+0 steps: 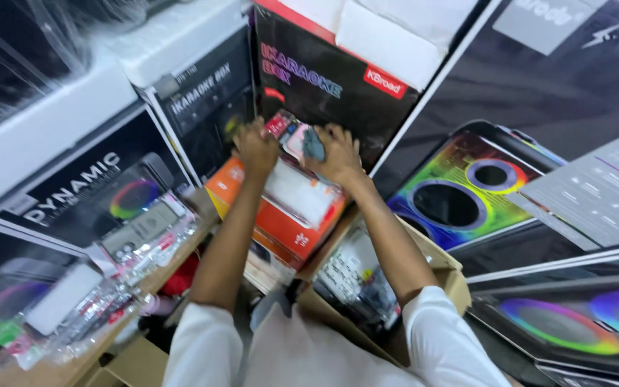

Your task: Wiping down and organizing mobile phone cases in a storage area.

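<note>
Nearest, an open cardboard carton [447,276] of bagged goods sits at the person's waist, with a bench [145,276] of loose clear packets to the left. Above the carton an orange box [281,222] rests tilted, a white packet [302,192] lying on it. Both arms reach up: the left hand [254,147] and right hand [334,152] close their fingers around a small red-and-pink blister pack [286,132], held against the stacked black speaker boxes [324,79]. Motion blur hides the exact grip. Likely risks: the pack slipping into the carton, or a nudge sliding the tilted orange box off its perch.
</note>
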